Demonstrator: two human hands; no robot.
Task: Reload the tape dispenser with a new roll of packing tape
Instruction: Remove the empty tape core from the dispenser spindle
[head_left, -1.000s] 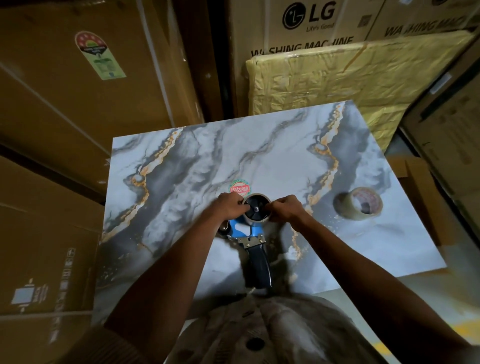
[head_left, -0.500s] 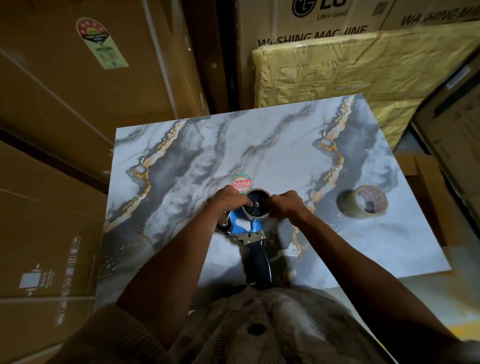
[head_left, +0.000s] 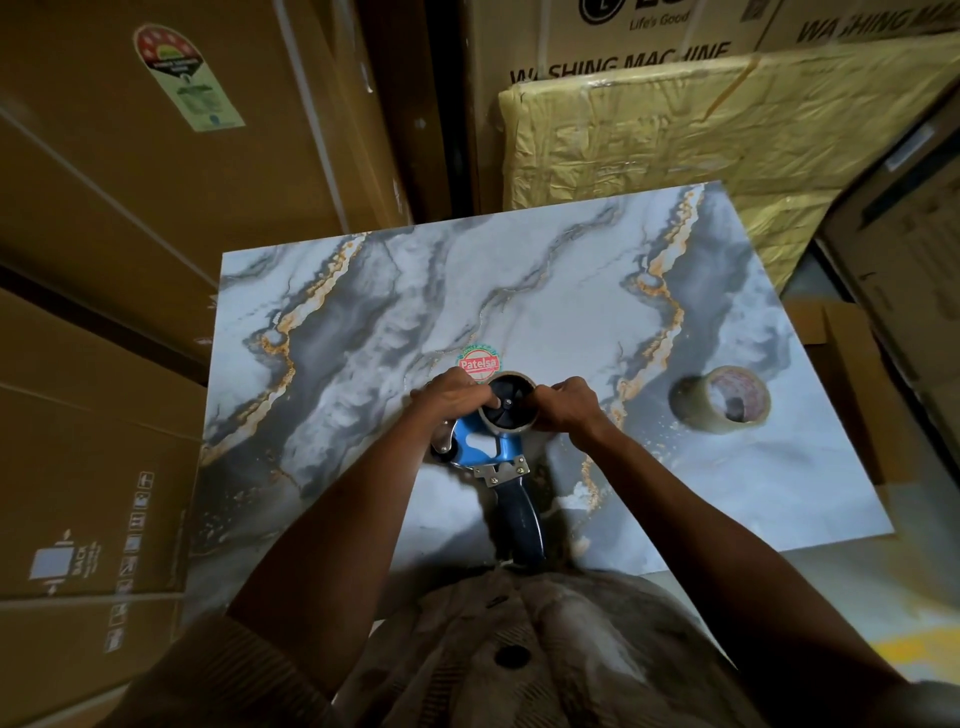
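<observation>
Boxes (head_left: 130, 312) stacked on the left, marble desk (head_left: 363, 322) in the middle. Left hand (head_left: 452, 397) and right hand (head_left: 566, 408) both have fingers curled round the nearly spent core (head_left: 511, 402) on the dispenser (head_left: 488, 452) hub, looks like pulling it off. Yank crooked and it jams or the dispenser skids. New roll (head_left: 727, 400) sits well apart, right.

Both bare forearms reach forward toward 12 o'clock and converge. The left hand (head_left: 454, 397) is knuckles-up, its fingers curled inward toward 3 o'clock; the right hand (head_left: 569, 405) mirrors it, fingers curled toward 9 o'clock, both clamped in a grip.
</observation>
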